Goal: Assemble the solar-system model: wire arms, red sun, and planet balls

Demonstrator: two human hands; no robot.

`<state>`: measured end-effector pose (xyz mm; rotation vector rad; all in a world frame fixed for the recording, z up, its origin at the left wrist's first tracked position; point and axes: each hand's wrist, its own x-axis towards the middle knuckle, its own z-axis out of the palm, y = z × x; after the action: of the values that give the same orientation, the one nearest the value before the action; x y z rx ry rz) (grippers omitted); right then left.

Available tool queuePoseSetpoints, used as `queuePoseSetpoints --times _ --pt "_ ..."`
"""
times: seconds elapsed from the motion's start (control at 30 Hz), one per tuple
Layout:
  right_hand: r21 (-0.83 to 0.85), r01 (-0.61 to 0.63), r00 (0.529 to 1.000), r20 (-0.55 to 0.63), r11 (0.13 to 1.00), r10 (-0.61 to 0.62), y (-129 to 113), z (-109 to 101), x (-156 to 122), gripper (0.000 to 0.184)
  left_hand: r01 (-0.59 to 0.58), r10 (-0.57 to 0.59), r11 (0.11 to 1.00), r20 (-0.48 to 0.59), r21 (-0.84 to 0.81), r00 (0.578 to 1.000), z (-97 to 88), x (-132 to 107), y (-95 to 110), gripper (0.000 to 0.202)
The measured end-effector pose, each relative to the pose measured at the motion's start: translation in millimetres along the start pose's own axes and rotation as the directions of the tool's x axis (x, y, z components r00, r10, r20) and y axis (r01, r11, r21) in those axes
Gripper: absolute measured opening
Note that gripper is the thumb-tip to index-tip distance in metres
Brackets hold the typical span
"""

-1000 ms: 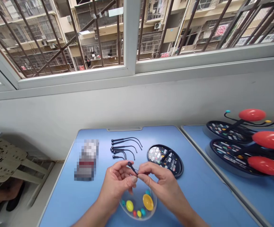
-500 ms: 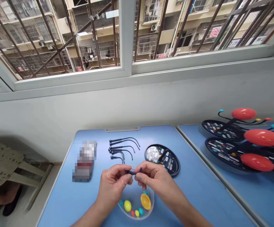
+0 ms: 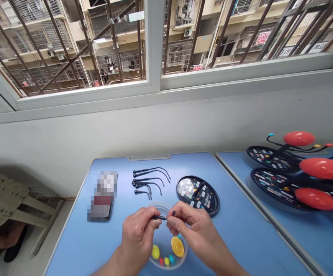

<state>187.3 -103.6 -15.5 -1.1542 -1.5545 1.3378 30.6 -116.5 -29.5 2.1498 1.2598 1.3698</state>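
The person's left hand and right hand meet in the air, over a clear round bowl. Each hand is pinching a small black stick, one at each end, between thumb and fingers. A dark bit pokes up from the right fingers too, but I can't tell if it is all one piece. The bowl sits about halfway between the left and right edges of the blue table. In it are a big yellow cup shape, a lime ball and little red, yellow and blue beads. Some bendy black rods lie near the middle of the far edge. A round black base lies toward the far right corner. Close to the far left corner is a blurry box-shaped thing.
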Motion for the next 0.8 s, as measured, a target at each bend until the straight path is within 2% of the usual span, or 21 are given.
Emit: queuePoseSetpoints --times 0.17,0.33,0.47,0.63,0.7,0.8 --pt "0.107 -0.051 0.994 0.097 0.993 0.041 0.8 -2.8 3.9 0.02 -0.075 0.075 0.997 0.095 -0.008 0.993 -3.1 4.8 -4.8 0.011" --pt "0.096 -0.04 0.993 0.118 0.995 0.029 2.4 -3.8 4.0 0.021 -0.167 0.151 0.984 0.219 0.057 0.964 -5.9 3.9 -10.6 0.011" --pt "0.112 -0.055 0.993 0.112 0.992 0.042 -0.1 -4.2 -0.9 0.023 -0.185 0.16 0.976 0.202 0.116 0.966 -5.5 -0.6 -7.7 0.013" --pt "0.025 0.005 0.997 0.082 1.0 -0.007 -2.2 -5.4 -6.0 0.026 -0.142 0.134 0.989 0.154 0.043 0.979 -4.4 1.7 0.4 0.013" --pt "0.074 -0.016 0.994 0.112 0.997 0.008 -2.5 -5.1 -5.5 0.027 -0.143 0.137 0.989 0.174 0.025 0.975 -5.4 3.8 2.2 0.014" --pt "0.152 -0.067 0.985 0.17 0.986 0.041 -4.7 -4.1 -2.5 0.026 -0.207 0.193 0.977 0.207 0.047 0.959 -9.9 6.1 3.5 0.013"
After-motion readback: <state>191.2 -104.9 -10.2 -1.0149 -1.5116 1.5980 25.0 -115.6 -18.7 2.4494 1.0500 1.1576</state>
